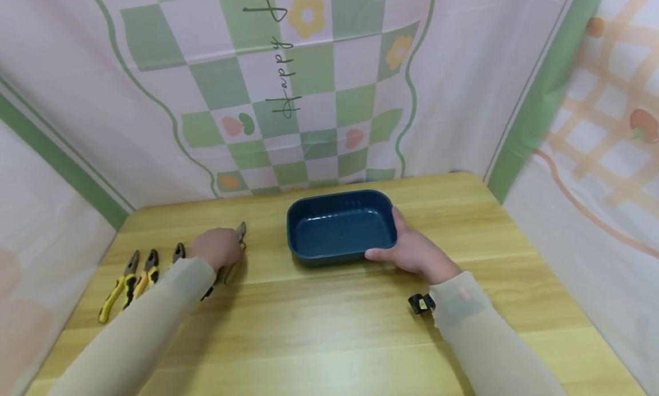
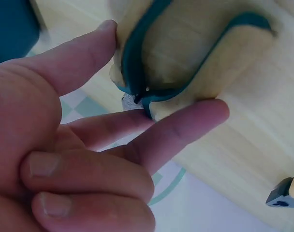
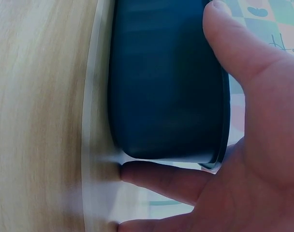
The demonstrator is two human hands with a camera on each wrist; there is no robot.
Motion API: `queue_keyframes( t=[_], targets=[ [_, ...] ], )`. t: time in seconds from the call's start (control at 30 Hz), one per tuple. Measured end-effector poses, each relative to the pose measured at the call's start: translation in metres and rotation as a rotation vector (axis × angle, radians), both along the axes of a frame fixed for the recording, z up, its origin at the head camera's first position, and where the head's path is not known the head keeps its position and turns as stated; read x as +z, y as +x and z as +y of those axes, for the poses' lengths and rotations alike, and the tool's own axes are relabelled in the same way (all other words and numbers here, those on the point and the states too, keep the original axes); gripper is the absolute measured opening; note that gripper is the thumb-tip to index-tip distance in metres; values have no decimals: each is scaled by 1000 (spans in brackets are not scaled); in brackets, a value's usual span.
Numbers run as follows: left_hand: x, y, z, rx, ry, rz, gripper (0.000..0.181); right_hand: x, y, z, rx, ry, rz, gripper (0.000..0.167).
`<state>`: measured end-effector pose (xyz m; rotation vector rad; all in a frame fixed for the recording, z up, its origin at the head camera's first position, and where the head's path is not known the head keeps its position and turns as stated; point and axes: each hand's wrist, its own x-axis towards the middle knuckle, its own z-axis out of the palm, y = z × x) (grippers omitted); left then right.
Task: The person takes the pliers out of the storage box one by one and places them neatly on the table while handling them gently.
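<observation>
In the head view my left hand (image 1: 218, 248) is over the left part of the table, holding a pair of pliers (image 1: 241, 230) whose jaws point away from me. The left wrist view shows the pliers' tan and teal handles (image 2: 234, 63) spread apart, thumb against one and fingers against the other. My right hand (image 1: 414, 252) grips the right end of a dark blue rectangular plastic box (image 1: 340, 230). Its thumb lies at the near rim, and the other fingers are along the end wall. The right wrist view shows the box's side (image 3: 166, 87) close up.
Left of my left hand lie yellow-and-black pliers (image 1: 110, 301), a second pair (image 1: 151, 263) and a third pair (image 1: 179, 252), partly hidden by my sleeve. Wood-grain table (image 1: 319, 327) extends around the box. A patterned cloth (image 1: 319, 81) hangs behind the back edge.
</observation>
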<state>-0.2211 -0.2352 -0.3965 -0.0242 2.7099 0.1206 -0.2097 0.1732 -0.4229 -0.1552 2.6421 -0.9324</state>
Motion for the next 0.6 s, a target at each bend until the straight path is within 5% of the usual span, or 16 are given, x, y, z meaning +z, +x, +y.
queue_keyframes(
  t=[0.6],
  targets=[
    [-7,30,-15,35,-82,-37,33,-3,0,-1,-6,-12,-3,132]
  ],
)
